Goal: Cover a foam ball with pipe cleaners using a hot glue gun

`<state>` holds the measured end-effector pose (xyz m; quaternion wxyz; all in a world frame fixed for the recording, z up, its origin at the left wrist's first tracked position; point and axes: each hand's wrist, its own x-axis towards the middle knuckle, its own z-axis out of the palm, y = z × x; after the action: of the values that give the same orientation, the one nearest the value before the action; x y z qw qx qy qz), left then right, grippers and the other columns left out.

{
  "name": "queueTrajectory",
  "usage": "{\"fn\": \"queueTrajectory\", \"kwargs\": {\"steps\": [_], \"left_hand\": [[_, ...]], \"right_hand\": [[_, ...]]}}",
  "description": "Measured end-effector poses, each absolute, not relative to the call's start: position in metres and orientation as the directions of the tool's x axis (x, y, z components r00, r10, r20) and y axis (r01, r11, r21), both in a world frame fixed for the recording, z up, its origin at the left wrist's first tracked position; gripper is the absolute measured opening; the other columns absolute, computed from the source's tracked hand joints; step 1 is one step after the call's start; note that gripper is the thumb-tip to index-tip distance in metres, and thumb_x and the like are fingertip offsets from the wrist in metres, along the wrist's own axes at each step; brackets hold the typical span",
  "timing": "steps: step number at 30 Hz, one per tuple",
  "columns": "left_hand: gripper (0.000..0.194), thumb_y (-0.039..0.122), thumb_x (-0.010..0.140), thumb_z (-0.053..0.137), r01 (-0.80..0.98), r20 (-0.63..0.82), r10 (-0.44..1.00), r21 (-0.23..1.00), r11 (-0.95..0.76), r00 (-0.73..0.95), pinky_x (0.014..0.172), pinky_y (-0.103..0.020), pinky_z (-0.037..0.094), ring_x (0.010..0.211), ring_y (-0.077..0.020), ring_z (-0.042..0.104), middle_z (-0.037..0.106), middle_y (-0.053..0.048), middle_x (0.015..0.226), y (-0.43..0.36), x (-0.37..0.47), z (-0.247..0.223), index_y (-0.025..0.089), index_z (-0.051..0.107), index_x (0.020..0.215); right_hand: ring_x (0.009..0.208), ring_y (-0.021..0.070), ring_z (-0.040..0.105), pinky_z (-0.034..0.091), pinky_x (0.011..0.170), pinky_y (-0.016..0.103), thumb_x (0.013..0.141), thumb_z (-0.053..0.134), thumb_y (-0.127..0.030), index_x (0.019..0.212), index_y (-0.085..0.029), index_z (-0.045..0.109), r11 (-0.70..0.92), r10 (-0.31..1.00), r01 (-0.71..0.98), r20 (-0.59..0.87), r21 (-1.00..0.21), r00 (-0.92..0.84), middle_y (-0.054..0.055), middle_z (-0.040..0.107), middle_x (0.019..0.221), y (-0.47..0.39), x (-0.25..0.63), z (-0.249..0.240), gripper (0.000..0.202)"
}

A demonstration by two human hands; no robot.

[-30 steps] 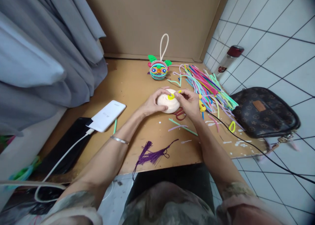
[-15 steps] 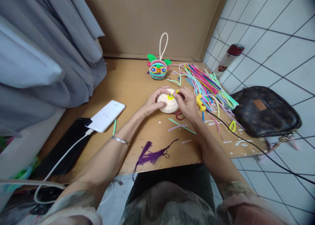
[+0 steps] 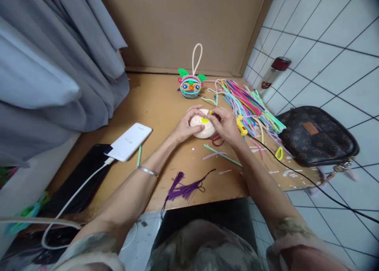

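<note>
A cream-coloured ball (image 3: 203,132), wound in ridged rings, is held just above or on the wooden table. My left hand (image 3: 187,125) wraps round its left side, thumb in front and fingers behind. On top of the ball lies a curl of yellow pipe cleaner (image 3: 205,120). My right hand (image 3: 225,123) pinches the yellow strip's upper end between thumb and finger at the ball's upper right. Beyond the hands stands a colourful lion-head ornament (image 3: 191,86) with green ears and a white loop. A yellow glue gun (image 3: 241,125) lies just right of my right hand.
Many coloured pipe cleaners (image 3: 251,105) are heaped at the back right. A brown patterned bag (image 3: 318,136) and a bottle (image 3: 274,75) stand at the right. A white power bank (image 3: 128,141) with a cable lies left; a purple tassel (image 3: 185,190) lies near the front edge.
The view has shifted slightly, so everything sits a little lower. The ball is tilted slightly differently in my left hand; my right hand keeps its pinch at the yellow strip.
</note>
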<state>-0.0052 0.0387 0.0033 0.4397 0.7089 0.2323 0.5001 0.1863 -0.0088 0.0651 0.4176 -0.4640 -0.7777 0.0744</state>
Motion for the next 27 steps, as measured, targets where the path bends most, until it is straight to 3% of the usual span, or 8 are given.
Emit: {"fn": "queueTrajectory", "kwargs": {"steps": [8, 12, 17, 22, 27], "left_hand": [[0.049, 0.047, 0.069, 0.089, -0.121, 0.517, 0.755, 0.848, -0.515, 0.403, 0.125, -0.051, 0.036, 0.143, -0.0339, 0.053, 0.063, -0.012, 0.134, 0.042, -0.005, 0.004, 0.022, 0.072, 0.107], [0.061, 0.051, 0.067, 0.092, -0.166, 0.474, 0.779, 0.879, -0.447, 0.410, 0.121, -0.050, 0.042, 0.136, -0.0319, 0.059, 0.062, -0.013, 0.142, 0.044, -0.005, 0.001, 0.022, 0.066, 0.115], [0.072, 0.054, 0.065, 0.094, -0.229, 0.421, 0.803, 0.906, -0.355, 0.421, 0.116, -0.047, 0.048, 0.136, -0.0314, 0.061, 0.059, -0.015, 0.152, 0.041, -0.006, 0.002, 0.023, 0.060, 0.119], [0.065, 0.053, 0.063, 0.094, -0.085, 0.398, 0.845, 0.915, -0.394, 0.358, 0.120, -0.054, 0.045, 0.148, -0.0385, 0.050, 0.047, -0.015, 0.163, 0.036, -0.013, 0.012, 0.022, 0.070, 0.115], [0.054, 0.043, 0.068, 0.083, -0.137, 0.368, 0.884, 0.930, -0.342, 0.289, 0.125, -0.054, 0.041, 0.149, -0.0381, 0.049, 0.056, -0.012, 0.155, 0.032, -0.002, 0.006, 0.023, 0.073, 0.118]], "right_hand": [[0.065, 0.0139, 0.048, 0.033, 0.065, 0.028, 0.086, 0.062, -0.033, 0.075, -0.019, 0.064, 0.500, 0.866, 0.637, 0.366, -0.587, -0.342, -0.001, 0.057, 0.066, 0.005, 0.196, 0.089, 0.017], [0.064, 0.0137, 0.047, 0.032, 0.065, 0.028, 0.083, 0.062, -0.032, 0.074, -0.020, 0.061, 0.498, 0.866, 0.617, 0.318, -0.609, -0.386, -0.002, 0.055, 0.065, 0.007, 0.197, 0.095, 0.015], [0.066, 0.0141, 0.047, 0.032, 0.066, 0.028, 0.082, 0.063, -0.031, 0.072, -0.021, 0.056, 0.485, 0.875, 0.612, 0.339, -0.625, -0.346, -0.002, 0.054, 0.066, 0.006, 0.194, 0.091, 0.016], [0.064, 0.0143, 0.045, 0.033, 0.065, 0.029, 0.083, 0.062, -0.031, 0.070, -0.022, 0.054, 0.463, 0.882, 0.637, 0.391, -0.616, -0.262, -0.002, 0.053, 0.064, -0.001, 0.189, 0.085, 0.018], [0.062, 0.0148, 0.045, 0.033, 0.062, 0.029, 0.085, 0.062, -0.032, 0.071, -0.022, 0.057, 0.392, 0.902, 0.688, 0.403, -0.611, -0.156, -0.002, 0.054, 0.064, -0.008, 0.181, 0.083, 0.018]]}}
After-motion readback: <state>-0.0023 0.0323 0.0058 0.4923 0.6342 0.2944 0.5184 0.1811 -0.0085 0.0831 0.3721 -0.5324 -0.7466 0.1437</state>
